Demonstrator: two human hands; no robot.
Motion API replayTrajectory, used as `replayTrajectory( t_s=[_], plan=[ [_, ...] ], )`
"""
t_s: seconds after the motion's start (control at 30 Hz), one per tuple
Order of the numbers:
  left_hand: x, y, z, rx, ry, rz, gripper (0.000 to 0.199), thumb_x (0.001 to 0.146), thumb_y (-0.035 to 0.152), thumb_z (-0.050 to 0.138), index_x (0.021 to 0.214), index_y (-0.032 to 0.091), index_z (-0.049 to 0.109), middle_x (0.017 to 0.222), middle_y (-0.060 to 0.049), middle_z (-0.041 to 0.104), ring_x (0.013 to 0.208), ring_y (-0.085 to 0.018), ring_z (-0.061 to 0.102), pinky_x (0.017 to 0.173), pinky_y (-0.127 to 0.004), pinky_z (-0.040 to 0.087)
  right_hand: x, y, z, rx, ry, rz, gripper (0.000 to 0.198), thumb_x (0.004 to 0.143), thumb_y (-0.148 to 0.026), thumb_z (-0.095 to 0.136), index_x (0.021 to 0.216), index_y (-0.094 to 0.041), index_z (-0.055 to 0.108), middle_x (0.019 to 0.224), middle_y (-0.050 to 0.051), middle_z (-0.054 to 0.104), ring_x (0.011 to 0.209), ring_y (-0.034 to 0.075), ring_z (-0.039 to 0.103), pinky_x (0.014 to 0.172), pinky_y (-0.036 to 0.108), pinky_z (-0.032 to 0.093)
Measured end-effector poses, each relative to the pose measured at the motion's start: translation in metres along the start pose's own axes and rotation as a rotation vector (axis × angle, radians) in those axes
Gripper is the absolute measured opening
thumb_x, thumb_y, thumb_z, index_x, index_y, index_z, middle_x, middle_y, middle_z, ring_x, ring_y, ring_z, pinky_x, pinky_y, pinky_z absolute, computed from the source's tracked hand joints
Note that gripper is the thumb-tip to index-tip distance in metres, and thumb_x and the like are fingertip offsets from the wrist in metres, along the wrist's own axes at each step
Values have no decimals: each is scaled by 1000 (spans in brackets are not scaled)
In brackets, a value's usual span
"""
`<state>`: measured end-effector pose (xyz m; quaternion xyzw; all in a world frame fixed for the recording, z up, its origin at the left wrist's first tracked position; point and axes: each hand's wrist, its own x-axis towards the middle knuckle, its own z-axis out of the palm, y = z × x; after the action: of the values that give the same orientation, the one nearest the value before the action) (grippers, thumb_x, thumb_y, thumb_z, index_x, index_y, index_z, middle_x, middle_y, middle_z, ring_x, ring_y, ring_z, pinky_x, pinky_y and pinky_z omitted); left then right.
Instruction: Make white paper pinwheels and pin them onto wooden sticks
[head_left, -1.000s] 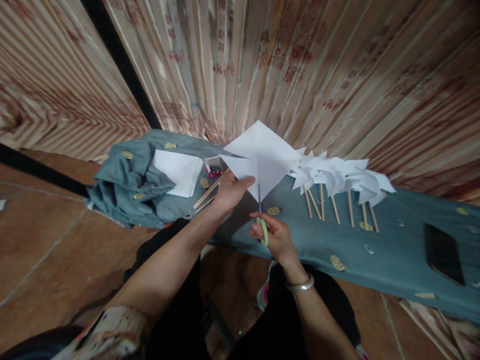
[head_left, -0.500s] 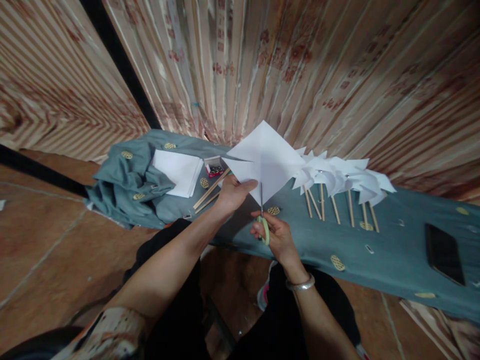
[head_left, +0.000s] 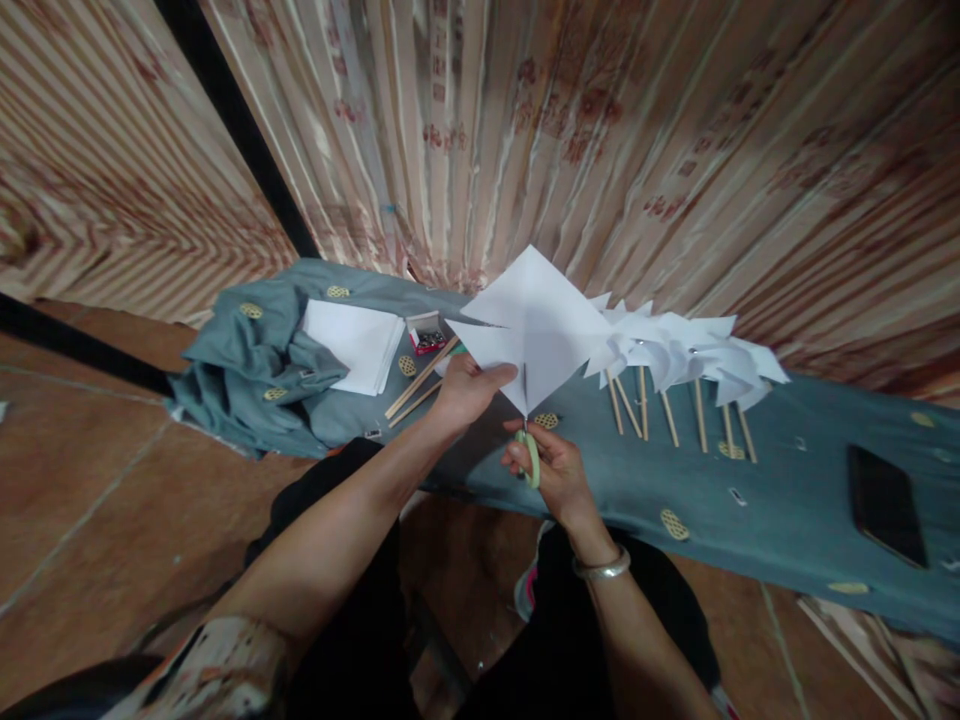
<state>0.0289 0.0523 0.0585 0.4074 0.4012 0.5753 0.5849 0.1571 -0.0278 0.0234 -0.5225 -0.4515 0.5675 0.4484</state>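
Note:
A square sheet of white paper [head_left: 555, 310] is held up cornerwise over the bench, with a slit running in from its left corner. My left hand [head_left: 466, 388] grips its lower left edge, thumb on top. In my right hand [head_left: 551, 465] are scissors with pale green handles [head_left: 532, 462]; their blades sit at the paper's lower corner, where a dark cut line runs upward. To the right, several white paper pinwheels [head_left: 675, 345] on wooden sticks lie in an overlapping row.
On the left of the cloth-covered bench [head_left: 600, 480] are a stack of white paper [head_left: 349, 345], a small red box of metal pins [head_left: 426, 335] and loose wooden sticks [head_left: 420, 385]. A black phone [head_left: 887, 505] lies at the right. A striped curtain [head_left: 487, 130] hangs behind.
The paper has shifted very slightly down and right relative to the scissors. Both hands keep their grips, and the cut from the lower corner looks about the same length.

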Motion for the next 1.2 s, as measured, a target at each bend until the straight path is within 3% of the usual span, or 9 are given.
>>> replayTrajectory(
  t_s=[1.2],
  plan=[
    [-7,0,1,-33,-60,-58,13,55,19,71,65,14,65,62,1,65,59,-14,57,62,-27,46,1,-2,-2,-16,-5,-39,41,65,-49,74,91,-19,67,61,-1,65,52,12,59,49,24,47]
  ],
)
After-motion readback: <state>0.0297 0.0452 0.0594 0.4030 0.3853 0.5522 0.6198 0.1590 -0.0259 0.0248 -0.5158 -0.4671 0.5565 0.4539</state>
